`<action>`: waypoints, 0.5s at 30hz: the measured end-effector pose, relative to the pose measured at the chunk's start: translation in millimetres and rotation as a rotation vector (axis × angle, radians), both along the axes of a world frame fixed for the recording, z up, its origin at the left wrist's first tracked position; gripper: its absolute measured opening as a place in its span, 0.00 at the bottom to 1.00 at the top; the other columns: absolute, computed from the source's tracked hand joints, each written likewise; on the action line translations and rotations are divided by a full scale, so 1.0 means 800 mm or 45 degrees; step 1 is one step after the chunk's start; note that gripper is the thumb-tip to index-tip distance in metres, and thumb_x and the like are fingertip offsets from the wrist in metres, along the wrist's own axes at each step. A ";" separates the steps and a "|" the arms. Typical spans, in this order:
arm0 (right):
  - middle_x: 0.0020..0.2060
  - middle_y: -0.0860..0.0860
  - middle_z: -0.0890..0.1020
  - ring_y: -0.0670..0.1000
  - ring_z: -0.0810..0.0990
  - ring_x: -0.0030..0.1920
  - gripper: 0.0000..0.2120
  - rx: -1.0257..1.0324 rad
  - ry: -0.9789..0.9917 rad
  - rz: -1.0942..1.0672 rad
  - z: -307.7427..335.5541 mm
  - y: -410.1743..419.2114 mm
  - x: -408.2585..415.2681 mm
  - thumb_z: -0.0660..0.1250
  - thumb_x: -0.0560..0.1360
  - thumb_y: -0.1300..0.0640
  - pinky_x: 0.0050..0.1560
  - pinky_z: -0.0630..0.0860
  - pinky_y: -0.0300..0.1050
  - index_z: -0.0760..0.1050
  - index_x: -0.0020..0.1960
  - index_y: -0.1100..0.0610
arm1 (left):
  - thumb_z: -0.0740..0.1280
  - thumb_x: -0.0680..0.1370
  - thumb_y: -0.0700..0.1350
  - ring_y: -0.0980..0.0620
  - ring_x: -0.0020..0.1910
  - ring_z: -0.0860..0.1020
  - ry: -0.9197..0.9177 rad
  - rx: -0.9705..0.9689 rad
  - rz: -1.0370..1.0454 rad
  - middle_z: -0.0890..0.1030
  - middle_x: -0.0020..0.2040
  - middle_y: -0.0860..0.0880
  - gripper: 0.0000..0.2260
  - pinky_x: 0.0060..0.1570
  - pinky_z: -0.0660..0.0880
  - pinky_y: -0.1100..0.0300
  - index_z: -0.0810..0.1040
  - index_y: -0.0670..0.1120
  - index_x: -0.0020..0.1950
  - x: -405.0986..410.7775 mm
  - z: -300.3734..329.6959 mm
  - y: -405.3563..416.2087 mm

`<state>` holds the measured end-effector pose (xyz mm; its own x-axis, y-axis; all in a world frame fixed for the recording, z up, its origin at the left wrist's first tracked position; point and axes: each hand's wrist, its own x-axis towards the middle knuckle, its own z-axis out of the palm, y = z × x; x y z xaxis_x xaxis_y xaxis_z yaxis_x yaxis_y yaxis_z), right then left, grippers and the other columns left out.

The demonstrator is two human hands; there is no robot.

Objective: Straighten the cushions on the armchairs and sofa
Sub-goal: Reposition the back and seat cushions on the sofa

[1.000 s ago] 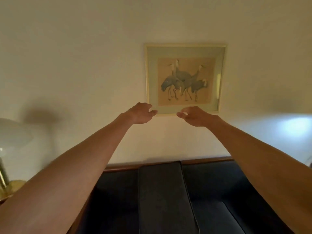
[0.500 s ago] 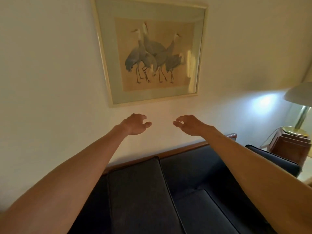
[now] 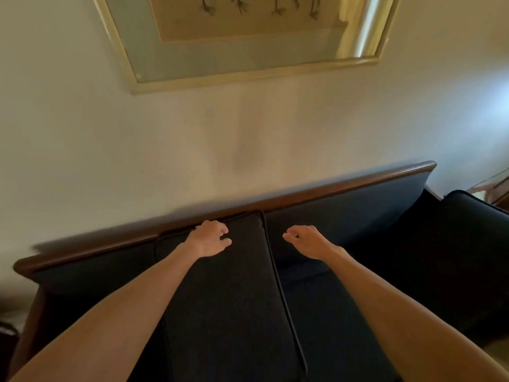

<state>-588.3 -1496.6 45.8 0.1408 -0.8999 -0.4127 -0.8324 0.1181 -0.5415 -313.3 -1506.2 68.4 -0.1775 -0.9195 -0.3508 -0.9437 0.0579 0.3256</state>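
Dark navy fabric back cushion [image 3: 220, 285] leans long-axis upright against the sofa's brown wooden rail [image 3: 344, 186], directly under the left hand [image 3: 210, 238], the nearer of 2, both loosely curled and empty, right hand [image 3: 308, 242] beside its edge.

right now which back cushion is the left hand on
The left hand rests at the top of the middle back cushion, the piped one standing proud of the flatter back cushions either side; the right hand hovers just beside it.
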 end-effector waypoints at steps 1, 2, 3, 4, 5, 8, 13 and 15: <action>0.68 0.55 0.75 0.56 0.73 0.67 0.25 0.029 -0.020 -0.008 -0.024 -0.010 0.001 0.57 0.82 0.45 0.66 0.71 0.53 0.70 0.72 0.59 | 0.67 0.78 0.51 0.48 0.59 0.78 0.012 -0.019 0.016 0.79 0.62 0.48 0.19 0.62 0.74 0.48 0.75 0.47 0.67 -0.005 -0.020 -0.010; 0.67 0.55 0.76 0.56 0.74 0.66 0.24 0.051 -0.035 -0.009 -0.048 -0.017 0.003 0.58 0.82 0.45 0.66 0.71 0.52 0.70 0.72 0.59 | 0.67 0.78 0.50 0.48 0.58 0.79 0.027 -0.053 0.030 0.80 0.60 0.49 0.16 0.60 0.75 0.48 0.77 0.47 0.64 -0.011 -0.038 -0.019; 0.67 0.55 0.76 0.56 0.74 0.66 0.24 0.073 -0.051 -0.011 -0.070 -0.022 0.005 0.58 0.82 0.45 0.65 0.71 0.52 0.69 0.72 0.59 | 0.67 0.78 0.49 0.47 0.55 0.79 0.032 -0.092 0.049 0.81 0.57 0.49 0.12 0.57 0.76 0.48 0.79 0.47 0.60 -0.016 -0.054 -0.026; 0.68 0.55 0.75 0.56 0.73 0.67 0.25 0.105 -0.080 -0.029 -0.093 -0.025 0.008 0.59 0.81 0.45 0.66 0.71 0.52 0.68 0.73 0.59 | 0.68 0.78 0.47 0.47 0.53 0.79 0.031 -0.140 0.056 0.80 0.54 0.49 0.08 0.54 0.77 0.47 0.80 0.47 0.55 -0.020 -0.071 -0.034; 0.69 0.55 0.74 0.56 0.72 0.69 0.27 0.141 -0.120 -0.054 -0.113 -0.028 0.011 0.61 0.80 0.44 0.67 0.70 0.51 0.66 0.74 0.58 | 0.68 0.77 0.46 0.47 0.51 0.79 0.022 -0.188 0.053 0.78 0.52 0.49 0.05 0.51 0.77 0.47 0.80 0.47 0.50 -0.025 -0.085 -0.043; 0.75 0.54 0.65 0.55 0.66 0.73 0.42 0.260 -0.263 -0.146 -0.172 -0.031 0.019 0.70 0.73 0.40 0.71 0.67 0.53 0.56 0.78 0.56 | 0.70 0.75 0.48 0.47 0.55 0.75 -0.041 -0.327 0.000 0.74 0.55 0.47 0.09 0.52 0.75 0.49 0.77 0.46 0.52 -0.035 -0.122 -0.078; 0.79 0.51 0.53 0.55 0.55 0.78 0.61 0.455 -0.420 -0.311 -0.240 -0.023 0.033 0.79 0.61 0.37 0.75 0.59 0.56 0.44 0.80 0.51 | 0.70 0.71 0.61 0.44 0.65 0.70 -0.144 -0.403 -0.103 0.69 0.64 0.46 0.30 0.60 0.68 0.44 0.68 0.49 0.67 -0.054 -0.159 -0.129; 0.79 0.51 0.53 0.56 0.55 0.78 0.64 0.518 -0.476 -0.369 -0.260 -0.019 0.036 0.80 0.59 0.37 0.75 0.58 0.57 0.41 0.80 0.50 | 0.68 0.71 0.65 0.43 0.68 0.68 -0.152 -0.366 -0.106 0.69 0.69 0.45 0.35 0.64 0.67 0.42 0.65 0.49 0.71 -0.062 -0.172 -0.145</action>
<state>-559.1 -1512.1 -162.4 0.1154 -0.7040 -0.7007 -0.4986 0.5691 -0.6538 -363.0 -1622.3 -69.4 -0.2297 -0.9679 -0.1018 -0.9624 0.2103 0.1718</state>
